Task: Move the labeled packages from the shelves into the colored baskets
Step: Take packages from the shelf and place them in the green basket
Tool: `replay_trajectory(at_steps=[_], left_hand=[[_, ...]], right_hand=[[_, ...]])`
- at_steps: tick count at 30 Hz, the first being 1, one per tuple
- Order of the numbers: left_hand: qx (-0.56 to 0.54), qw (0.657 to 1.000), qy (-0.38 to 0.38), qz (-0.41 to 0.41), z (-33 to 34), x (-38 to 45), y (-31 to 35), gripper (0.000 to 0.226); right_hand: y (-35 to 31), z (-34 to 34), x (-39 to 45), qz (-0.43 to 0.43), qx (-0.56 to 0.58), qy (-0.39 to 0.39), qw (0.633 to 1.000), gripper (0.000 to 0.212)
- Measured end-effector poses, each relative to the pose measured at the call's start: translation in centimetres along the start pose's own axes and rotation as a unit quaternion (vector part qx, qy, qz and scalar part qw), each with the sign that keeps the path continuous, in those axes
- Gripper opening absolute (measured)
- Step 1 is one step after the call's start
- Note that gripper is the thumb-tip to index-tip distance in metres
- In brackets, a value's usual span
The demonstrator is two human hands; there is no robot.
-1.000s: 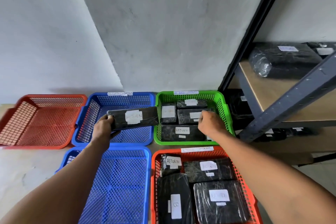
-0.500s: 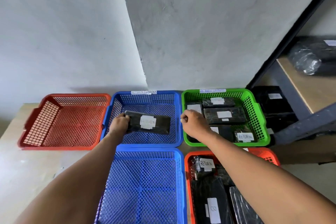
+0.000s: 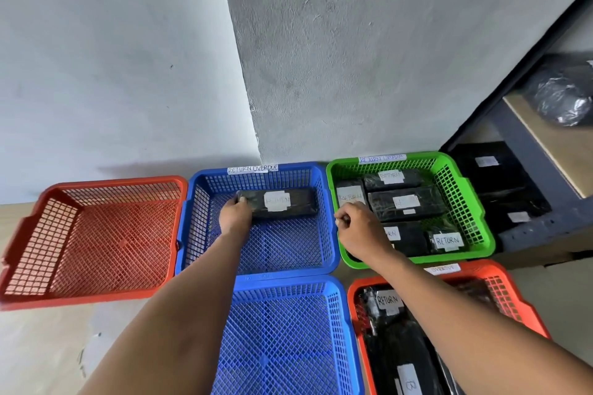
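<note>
Fingers of the left hand (image 3: 236, 213) wrap the near-left end of a black package (image 3: 279, 202), a narrow grip around that one end; the rest of the package runs out to the right of the grip, white label facing up, low inside the far blue basket (image 3: 192, 202) near its back wall. Whether it already rests on the mesh I cannot tell. To finish well, lower that held end until the package lies flat, keep the label up, then loosen the fingers and lift the hand straight out so the package does not drag along.

Right of that grip, past the basket wall, the right hand (image 3: 356, 228) is curled at the near-left edge of the green basket (image 3: 475, 234); whether it holds anything I cannot tell. Just beyond its knuckles lie labelled packages (image 3: 404, 202). Further right, more black parcels sit on the shelves (image 3: 545, 151). Left of the grip stands a red basket (image 3: 29, 228) with nothing in it.
</note>
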State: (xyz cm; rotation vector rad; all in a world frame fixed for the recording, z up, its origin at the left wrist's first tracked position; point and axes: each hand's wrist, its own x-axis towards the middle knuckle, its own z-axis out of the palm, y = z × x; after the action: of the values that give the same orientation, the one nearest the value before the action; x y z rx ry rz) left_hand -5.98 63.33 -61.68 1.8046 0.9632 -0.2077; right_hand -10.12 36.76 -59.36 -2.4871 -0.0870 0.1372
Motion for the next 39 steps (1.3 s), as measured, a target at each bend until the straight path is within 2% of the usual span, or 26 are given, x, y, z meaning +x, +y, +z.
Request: replay_trajectory(at_steps=[3,8,11,14,17,21,26,39], left_hand=[[0.040,0.999,0.022,-0.001,0.3,0.6,-0.4,0.048],[0.043,0.998,0.046,-0.003,1.1,1.1,-1.2,0.057],[0.126,0.991,0.046,0.030,1.7,0.3,-1.5,0.084],[0.295,0.948,0.026,0.119,1.6,-1.0,-1.8,0.119],[0.363,0.921,0.007,0.145,1.6,-1.0,-2.1,0.137],[0.409,0.899,0.030,0.154,2.1,-0.7,-2.0,0.128],[0.419,0.896,0.047,0.141,2.6,-0.8,-1.9,0.124],[0.451,0.882,0.031,0.132,1.6,-1.8,-1.8,0.122]], right_hand=[[-0.1,0.2,0.1,0.008,0.005,0.009,1.000,0.008],[-0.2,0.5,0.0,0.019,0.017,0.018,0.999,0.007],[-0.5,0.6,0.0,0.035,0.022,0.021,0.999,0.007],[-0.7,0.7,-0.1,0.040,0.023,0.029,0.999,0.009],[-0.7,0.8,-0.3,0.040,0.025,0.032,0.998,0.010],[-0.6,0.8,-0.8,0.048,0.025,0.027,0.998,0.015],[-0.8,0.5,-1.6,0.056,0.021,0.013,0.998,0.021],[-1.4,-0.7,-2.8,0.061,0.012,-0.028,0.998,0.030]])
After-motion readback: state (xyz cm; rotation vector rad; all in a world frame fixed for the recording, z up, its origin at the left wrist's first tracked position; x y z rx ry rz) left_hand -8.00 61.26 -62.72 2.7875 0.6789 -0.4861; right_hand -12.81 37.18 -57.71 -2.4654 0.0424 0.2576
